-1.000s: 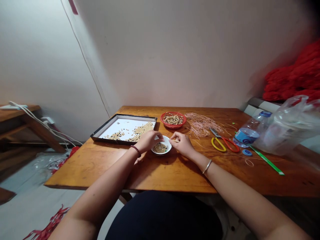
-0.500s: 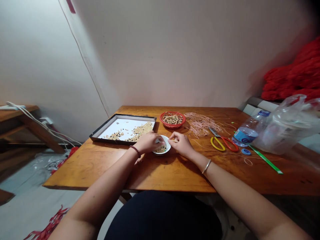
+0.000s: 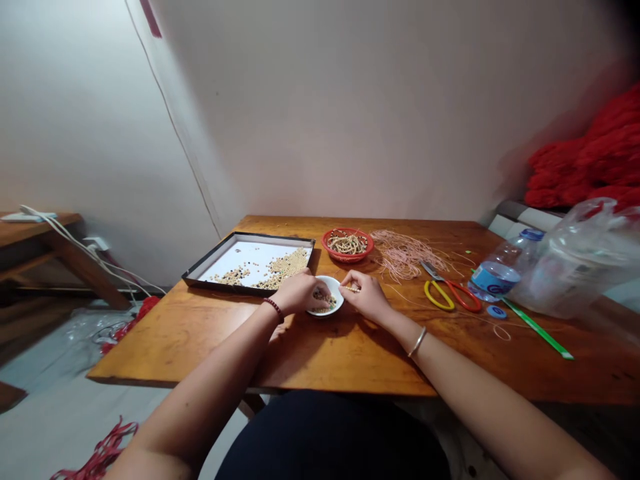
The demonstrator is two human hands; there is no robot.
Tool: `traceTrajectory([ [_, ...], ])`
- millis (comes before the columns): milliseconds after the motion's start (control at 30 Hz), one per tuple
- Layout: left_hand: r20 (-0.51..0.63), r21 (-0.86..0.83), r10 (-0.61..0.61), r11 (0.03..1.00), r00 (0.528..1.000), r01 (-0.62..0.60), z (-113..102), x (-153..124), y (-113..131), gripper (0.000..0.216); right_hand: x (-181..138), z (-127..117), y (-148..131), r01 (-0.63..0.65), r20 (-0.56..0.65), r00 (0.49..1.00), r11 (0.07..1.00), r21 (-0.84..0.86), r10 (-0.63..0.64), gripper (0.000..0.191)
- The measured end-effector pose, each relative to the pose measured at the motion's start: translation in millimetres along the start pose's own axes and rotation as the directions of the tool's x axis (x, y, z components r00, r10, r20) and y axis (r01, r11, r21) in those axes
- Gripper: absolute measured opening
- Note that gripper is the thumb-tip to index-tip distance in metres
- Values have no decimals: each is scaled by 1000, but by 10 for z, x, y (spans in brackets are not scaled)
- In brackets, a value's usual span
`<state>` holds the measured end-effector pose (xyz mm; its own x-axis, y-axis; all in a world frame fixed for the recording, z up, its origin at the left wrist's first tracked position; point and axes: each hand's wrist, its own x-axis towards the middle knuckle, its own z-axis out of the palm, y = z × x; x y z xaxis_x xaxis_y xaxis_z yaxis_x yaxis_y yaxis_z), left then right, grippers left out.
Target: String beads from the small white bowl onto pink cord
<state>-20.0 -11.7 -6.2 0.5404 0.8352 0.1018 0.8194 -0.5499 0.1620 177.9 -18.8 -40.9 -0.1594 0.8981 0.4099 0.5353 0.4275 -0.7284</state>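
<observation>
A small white bowl (image 3: 336, 301) of tan beads sits on the wooden table (image 3: 350, 347) in front of me. My left hand (image 3: 299, 293) reaches into the bowl from the left, fingers curled down among the beads. My right hand (image 3: 367, 293) is just right of the bowl, pinching a short strand of threaded beads (image 3: 350, 288). What the left fingertips hold is hidden.
A black tray (image 3: 207, 267) with loose beads lies at the back left. Behind the bowl stand a red basket (image 3: 348, 245) of bead strings and a heap of pink cord (image 3: 405, 253). Scissors (image 3: 447, 291), a water bottle (image 3: 503, 273), a plastic bag (image 3: 580, 257) and a green strip (image 3: 537, 328) lie right.
My left hand has moved from the bowl's far rim down into the beads. My right hand has stayed beside the bowl, pinching the strand.
</observation>
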Motion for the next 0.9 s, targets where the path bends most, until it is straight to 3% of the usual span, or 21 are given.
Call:
traceTrajectory([
  [167,11,-41,-28,999,1000,28,-7,-31,24,16,-4,37,29,-19,8,1000,1000,-13,19,14],
  [367,-9,-81,-37,996,999,36,8,-57,24,16,4,63,90,-32,29,999,999,40,30,17],
  [500,-75,-263,-41,964,996,20,30,-38,-16,19,-18,105,124,-42,64,997,997,60,38,18],
  [567,-123,-475,-33,880,992,-30,37,-14,-27,18,-37,126,129,-45,79,996,996,73,39,18],
  [667,-142,-766,-34,636,989,-88,44,21,-21,23,-57,126,109,-24,63,998,995,96,18,19],
  [767,-129,-878,-46,470,991,-93,56,38,1,31,-62,95,64,12,14,1000,992,123,-14,21],
  [900,-99,-933,-91,356,991,-61,74,46,21,40,-60,66,22,55,-30,998,987,149,-51,23],
])
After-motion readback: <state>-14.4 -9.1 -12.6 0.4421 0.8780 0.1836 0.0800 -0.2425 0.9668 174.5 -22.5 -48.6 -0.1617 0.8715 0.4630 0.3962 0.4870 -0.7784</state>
